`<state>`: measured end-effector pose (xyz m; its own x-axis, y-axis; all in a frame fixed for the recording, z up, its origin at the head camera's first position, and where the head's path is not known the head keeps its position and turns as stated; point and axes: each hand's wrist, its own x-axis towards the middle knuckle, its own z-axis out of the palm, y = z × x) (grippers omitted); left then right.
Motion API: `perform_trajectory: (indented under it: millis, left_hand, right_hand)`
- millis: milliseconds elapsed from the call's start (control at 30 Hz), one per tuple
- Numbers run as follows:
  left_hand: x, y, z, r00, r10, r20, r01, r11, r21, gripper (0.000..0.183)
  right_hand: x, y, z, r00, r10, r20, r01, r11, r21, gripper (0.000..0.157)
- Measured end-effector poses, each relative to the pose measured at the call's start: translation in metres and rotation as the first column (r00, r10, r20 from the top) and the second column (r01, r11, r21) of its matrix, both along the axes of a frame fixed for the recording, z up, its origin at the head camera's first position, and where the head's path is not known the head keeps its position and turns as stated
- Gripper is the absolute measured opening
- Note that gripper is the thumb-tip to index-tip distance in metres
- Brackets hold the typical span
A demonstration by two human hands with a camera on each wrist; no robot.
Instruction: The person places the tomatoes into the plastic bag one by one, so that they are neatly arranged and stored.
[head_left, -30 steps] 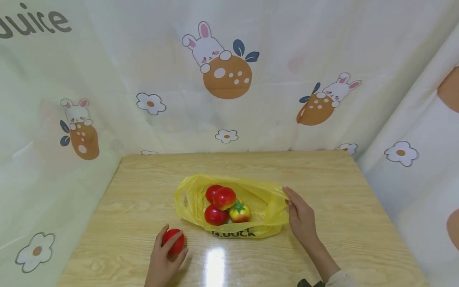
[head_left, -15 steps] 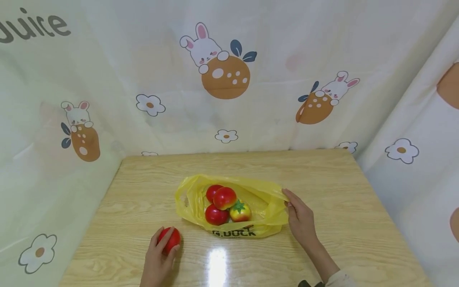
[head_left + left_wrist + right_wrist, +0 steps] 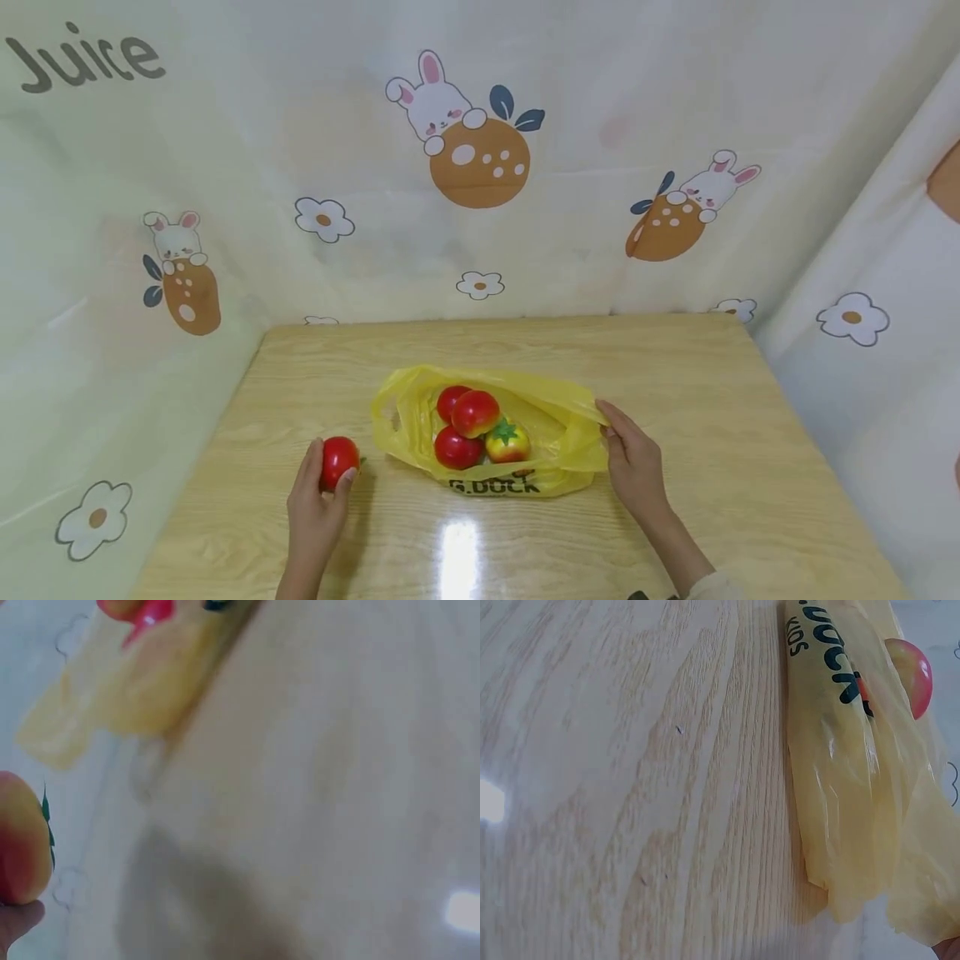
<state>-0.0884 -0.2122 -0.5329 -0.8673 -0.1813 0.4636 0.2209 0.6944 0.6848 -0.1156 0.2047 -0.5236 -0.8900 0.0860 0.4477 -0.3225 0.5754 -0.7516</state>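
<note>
In the head view my left hand (image 3: 315, 500) grips a red tomato (image 3: 341, 462) between thumb and fingers, to the left of a yellow plastic bag (image 3: 562, 482). In the left wrist view the tomato (image 3: 21, 840) shows a yellowish side and green leaves, with only a thumb visible below it. My right hand (image 3: 636, 462) pinches the right end of the bag's opening. Several tomatoes lie inside, among them a red one on top (image 3: 476, 413) and a yellow-red one with a green calyx (image 3: 507, 442). At the right wrist view's corner, just a bit of hand appears beside the bag (image 3: 840, 802).
The bag lies on a light wooden table (image 3: 660, 358), with black lettering on its front. A patterned curtain (image 3: 570, 250) hangs behind the table and along both sides. Light reflects off the tabletop near its front.
My left hand has raised the tomato off the table and shifted it a little left and away from me, turning it slightly. The right hand keeps its hold on the bag.
</note>
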Motion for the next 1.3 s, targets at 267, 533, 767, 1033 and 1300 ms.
perform_trajectory:
  millis: [267, 533, 767, 1033, 1300]
  left_hand:
    - [-0.013, 0.019, 0.019, 0.999, -0.037, -0.021, 0.038, 0.999, 0.037, 0.069]
    - [-0.027, 0.043, 0.036, 0.992, -0.087, -0.086, 0.091, 0.995, 0.041, 0.073]
    - [-0.043, 0.074, 0.048, 0.975, -0.212, -0.060, 0.214, 0.976, 0.037, 0.073]
    - [-0.052, 0.101, 0.047, 0.947, -0.317, -0.055, 0.318, 0.948, 0.008, 0.072]
    - [-0.051, 0.111, 0.042, 0.911, -0.411, -0.031, 0.410, 0.911, -0.049, 0.070]
  right_hand:
    - [0.009, -0.003, -0.007, 0.999, 0.022, 0.023, -0.021, 0.999, -0.050, 0.044]
    - [0.008, -0.002, -0.007, 0.999, -0.001, 0.036, 0.002, 1.000, -0.031, 0.043]
    - [0.003, 0.000, -0.006, 1.000, -0.009, 0.026, 0.010, 1.000, -0.029, 0.042]
    - [0.003, -0.001, -0.004, 1.000, 0.008, 0.024, -0.006, 0.998, -0.061, 0.041]
    - [0.003, 0.001, -0.005, 1.000, 0.012, 0.026, -0.010, 0.998, -0.064, 0.041]
